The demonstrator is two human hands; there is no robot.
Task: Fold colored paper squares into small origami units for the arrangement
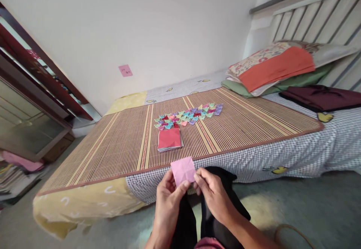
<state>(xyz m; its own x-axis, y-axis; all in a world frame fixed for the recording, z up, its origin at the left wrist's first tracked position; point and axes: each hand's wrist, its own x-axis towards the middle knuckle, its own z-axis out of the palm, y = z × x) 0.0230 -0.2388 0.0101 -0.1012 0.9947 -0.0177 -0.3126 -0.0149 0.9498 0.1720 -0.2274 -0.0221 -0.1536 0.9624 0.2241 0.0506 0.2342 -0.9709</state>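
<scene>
Between my two hands is a pink square of origami paper (182, 170) with faint creases across it. My left hand (169, 192) grips its lower left side, thumb on the front and fingers behind. With thumb and fingers closed, my right hand (210, 187) pinches the lower right edge. Just beyond, a stack of origami paper (169, 139) with a red sheet on top lies on the striped mat (126, 140). Behind the stack, several small folded paper pieces (191, 114) in many colours spread in rows.
The mat covers a bed with a checked sheet (332, 140). Pillows (276, 67) and a folded dark maroon cloth (324, 97) lie at the right by the headboard (318, 16). A pink note (125, 70) is on the wall. A glass-fronted cabinet (28, 117) stands at the left.
</scene>
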